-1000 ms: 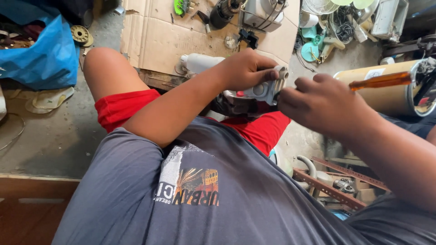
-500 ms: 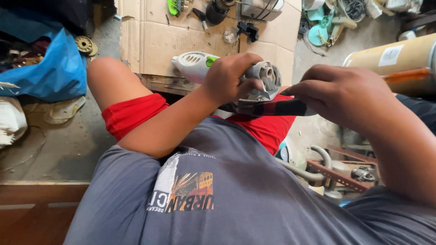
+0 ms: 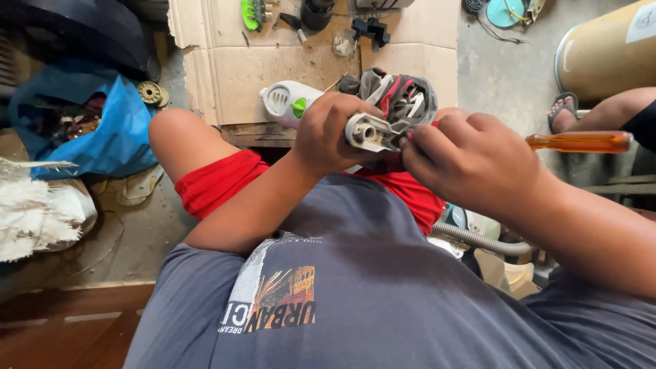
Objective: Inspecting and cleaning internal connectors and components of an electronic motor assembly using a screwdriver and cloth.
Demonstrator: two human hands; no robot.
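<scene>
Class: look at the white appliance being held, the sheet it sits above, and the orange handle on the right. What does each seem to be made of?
Appliance: likely moulded plastic, smooth white, green button. Sheet: corrugated cardboard, matte brown, torn edges. Handle: probably translucent amber plastic, glossy, light glowing through it.

I have a white handheld appliance (image 3: 355, 113) lying crosswise above my lap, over the edge of the flattened cardboard. Its rounded white end with a green button points left; the opened end shows a grey housing with red and white parts and a pale tubular fitting.
</scene>
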